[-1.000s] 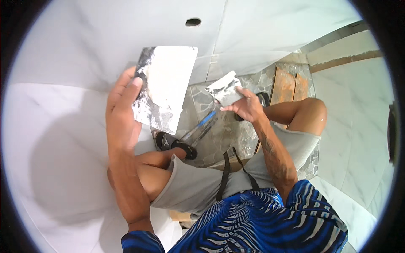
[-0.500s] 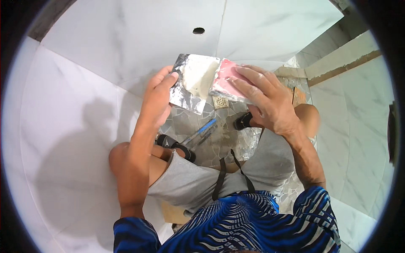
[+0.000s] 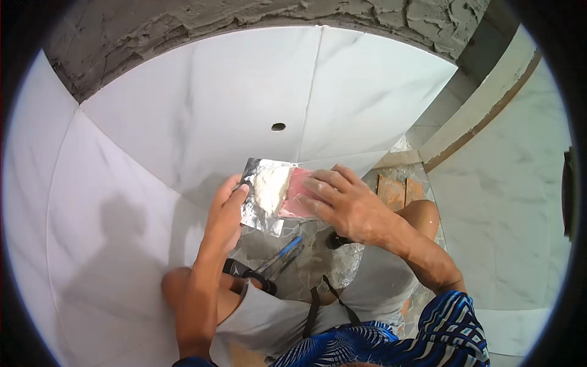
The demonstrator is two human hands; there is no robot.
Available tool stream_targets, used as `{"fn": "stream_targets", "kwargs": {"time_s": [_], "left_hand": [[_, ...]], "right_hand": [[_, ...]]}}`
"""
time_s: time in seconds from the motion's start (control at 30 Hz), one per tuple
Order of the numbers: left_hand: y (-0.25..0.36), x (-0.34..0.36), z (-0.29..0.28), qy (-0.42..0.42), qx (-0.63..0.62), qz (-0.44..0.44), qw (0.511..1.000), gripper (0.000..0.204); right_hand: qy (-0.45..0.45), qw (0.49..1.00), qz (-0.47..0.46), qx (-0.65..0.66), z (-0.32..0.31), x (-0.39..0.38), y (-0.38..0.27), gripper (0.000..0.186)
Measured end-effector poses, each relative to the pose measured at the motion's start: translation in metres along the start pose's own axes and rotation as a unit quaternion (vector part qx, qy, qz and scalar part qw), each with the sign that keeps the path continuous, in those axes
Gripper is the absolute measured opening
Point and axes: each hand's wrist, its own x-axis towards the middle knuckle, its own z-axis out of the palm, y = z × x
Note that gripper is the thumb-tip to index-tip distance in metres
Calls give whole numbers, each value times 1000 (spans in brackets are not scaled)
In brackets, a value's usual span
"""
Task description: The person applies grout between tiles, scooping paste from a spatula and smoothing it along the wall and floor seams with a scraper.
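Observation:
My left hand [image 3: 223,214] grips a dark, paste-smeared rectangular plate [image 3: 262,223] by its left edge. A mound of white paste [image 3: 269,183] lies on the plate. My right hand [image 3: 358,208] holds a smaller pink flat scraper [image 3: 295,194] from above, fingers over its face, its left edge against the paste on the plate. Both are held above my lap, in front of the marble-look tiles.
A tiled wall [image 3: 232,79] with a small hole [image 3: 278,126] faces me, rough mortar [image 3: 263,15] above it. More tiles flank both sides [image 3: 495,226]. Wooden planks [image 3: 391,192] and long blue-and-grey tools [image 3: 288,246] lie on the stone-patterned floor [image 3: 318,263] around my feet.
My right hand has risen and turned over, bringing the pink face up and onto the plate. The view has tilted upward, showing the mortar, with both hands lower in the picture.

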Motion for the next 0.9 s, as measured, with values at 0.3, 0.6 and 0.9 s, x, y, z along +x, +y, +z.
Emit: {"fn": "stream_targets", "kwargs": {"time_s": [0.3, 0.6, 0.9], "left_hand": [[28, 11, -15, 66, -34, 59, 996, 31], [39, 4, -18, 44, -19, 56, 997, 30], [65, -3, -41, 59, 47, 145, 987, 37]], "right_hand": [[60, 711, 401, 574, 15, -31, 17, 35], [211, 222, 243, 920, 99, -48, 1, 50], [223, 125, 178, 950, 136, -59, -7, 68]]}}
